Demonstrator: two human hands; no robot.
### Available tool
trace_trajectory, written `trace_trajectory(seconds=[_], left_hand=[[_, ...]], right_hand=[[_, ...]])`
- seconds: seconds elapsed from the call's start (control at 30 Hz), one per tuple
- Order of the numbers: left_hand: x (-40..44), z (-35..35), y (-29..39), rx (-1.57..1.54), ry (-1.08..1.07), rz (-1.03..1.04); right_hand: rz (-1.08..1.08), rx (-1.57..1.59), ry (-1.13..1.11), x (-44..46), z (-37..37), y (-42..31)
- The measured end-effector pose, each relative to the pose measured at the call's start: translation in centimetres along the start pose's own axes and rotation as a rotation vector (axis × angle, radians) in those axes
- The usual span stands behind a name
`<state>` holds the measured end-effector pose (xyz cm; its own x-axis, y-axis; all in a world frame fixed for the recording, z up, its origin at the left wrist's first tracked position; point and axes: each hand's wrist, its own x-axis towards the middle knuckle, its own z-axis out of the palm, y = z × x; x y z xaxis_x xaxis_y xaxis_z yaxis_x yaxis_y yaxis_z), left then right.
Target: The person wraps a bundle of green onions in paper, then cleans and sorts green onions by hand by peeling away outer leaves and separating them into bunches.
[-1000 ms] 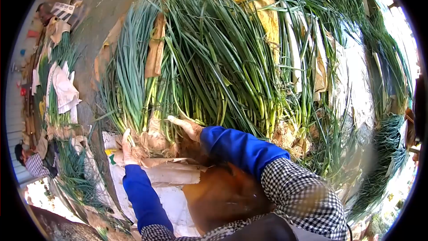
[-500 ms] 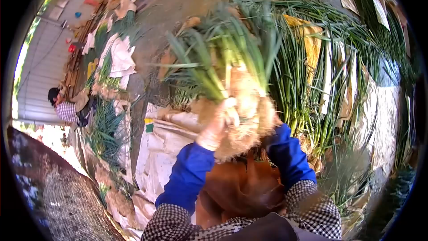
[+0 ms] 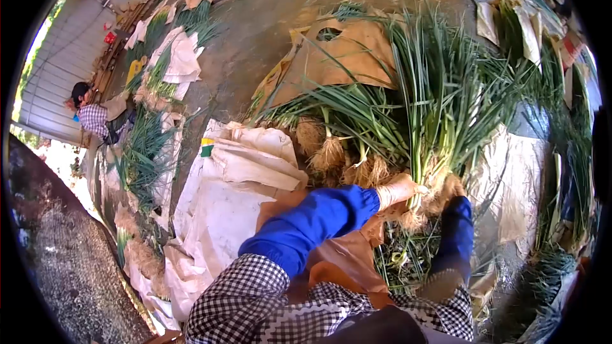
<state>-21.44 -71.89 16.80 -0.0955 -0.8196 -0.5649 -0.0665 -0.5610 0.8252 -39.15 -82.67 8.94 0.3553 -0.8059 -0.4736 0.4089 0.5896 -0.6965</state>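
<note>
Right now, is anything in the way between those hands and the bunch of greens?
Nothing visible is. The left hand touches the bunch directly, near its roots; the right hand is at the other side of the roots, its fingers mostly hidden.

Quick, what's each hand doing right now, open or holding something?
Left hand: closed on the base of a leafy green bunch.
Right hand: at the bunch's roots; its grip cannot be told.
</note>
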Motion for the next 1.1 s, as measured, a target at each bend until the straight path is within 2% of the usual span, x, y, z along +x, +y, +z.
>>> trace_trajectory(seconds=[0.03,0.07,0.13,0.17,0.2,0.27,0.3,0.33,0.37,0.4,0.43,0.47,0.53,0.57,0.67,0.7,0.73,0.77,0.8,0.83,0.87,0.9,0.93,0.97,1.0,1.03,1.07,1.1], left_hand=[[2.7,1.2,-3.0,0.126,0.091,0.239],[0.9,1.0,-0.2,0.182,0.054,0.177],[-1.0,1.3,1.8,0.452,0.207,0.011],[1.0,0.7,0.0,0.526,0.084,0.032],[0.6,-0.2,0.1,0.75,0.104,0.167],[-2.1,-2.8,3.2,0.64,-0.084,0.073],[-2.5,-4.4,3.3,0.468,-0.005,0.21],[-2.7,-6.4,3.1,0.294,0.075,0.343],[-2.1,-9.2,2.3,0.511,0.335,0.431],[-1.5,-12.0,1.8,0.725,0.598,0.518],[-1.8,-14.5,2.3,0.773,0.788,0.522],[-2.3,-16.5,2.6,0.815,0.979,0.517],[-0.6,-20.5,1.4,0.931,1.084,0.821],[-0.2,-21.9,1.1,0.963,1.029,0.793],[-1.5,-22.5,3.2,1.012,1.115,0.826],[-1.7,-23.4,3.2,1.054,1.04,0.669],[-1.7,-24.0,3.1,1.047,1.056,0.661],[-1.7,-24.3,2.9,1.071,1.089,0.512],[-1.7,-24.4,2.7,1.085,1.115,0.364],[-2.1,-24.5,3.0,1.072,0.961,0.046],[-1.9,-24.3,2.8,0.964,1.024,-0.021],[-0.8,-24.9,1.9,0.908,1.129,0.039],[0.2,-25.9,1.2,0.853,1.229,0.097],[0.2,-27.1,1.5,0.859,1.251,0.1],[0.0,-28.8,2.3,0.867,1.273,0.105],[-1.8,-29.9,4.3,0.54,1.328,0.19],[-4.0,-31.0,5.8,0.533,1.519,0.291],[-6.4,-32.7,7.1,0.424,1.772,0.593]], right_hand=[[-0.006,-0.02,0.045,-0.4,-1.8,-0.5],[-0.013,-0.037,0.081,-0.7,-3.3,-1.1],[-0.004,-0.094,0.153,-0.7,-6.7,-1.7],[0.005,-0.125,0.184,-0.5,-8.3,-1.9],[0.012,-0.186,0.197,0.1,-9.7,-2.2],[-0.044,-0.419,0.171,1.5,-12.1,-2.9],[-0.282,-0.815,0.077,-0.2,-8.6,-4.8],[-0.597,-1.403,0.14,-2.3,-4.4,-7.0],[-0.911,-1.776,0.324,-4.4,-0.1,-9.1],[-1.132,-1.486,0.243,-4.0,3.7,-9.5],[-0.744,-1.658,0.195,-5.2,9.0,-10.5],[-0.879,-1.616,0.033,-2.6,11.2,-9.2],[-1.085,-1.715,-0.137,3.1,17.2,-6.4],[-1.025,-1.9,-0.082,6.7,19.0,-5.0],[-0.892,-2.386,0.01,15.6,23.3,-2.0],[-0.926,-2.365,0.061,16.6,24.2,-2.7],[-0.959,-2.35,0.108,17.4,24.7,-3.6],[-1.464,-1.931,0.02,18.8,24.0,-4.3],[-1.643,-1.586,-0.008,17.1,26.0,-5.8],[-1.573,-1.774,0.062,16.6,28.4,-7.0],[-1.469,-1.86,-0.016,13.3,31.8,-9.1],[-1.593,-1.713,-0.099,11.3,34.1,-10.8],[-1.606,-1.929,-0.003,10.3,36.5,-12.4],[-1.735,-2.077,0.105,8.4,38.5,-14.1],[-1.691,-2.119,0.187,8.4,39.9,-16.4],[-1.712,-2.018,0.288,5.6,41.6,-18.3],[-1.854,-1.851,0.189,6.2,41.8,-20.7],[-1.774,-1.803,0.225,3.3,43.1,-21.9]])
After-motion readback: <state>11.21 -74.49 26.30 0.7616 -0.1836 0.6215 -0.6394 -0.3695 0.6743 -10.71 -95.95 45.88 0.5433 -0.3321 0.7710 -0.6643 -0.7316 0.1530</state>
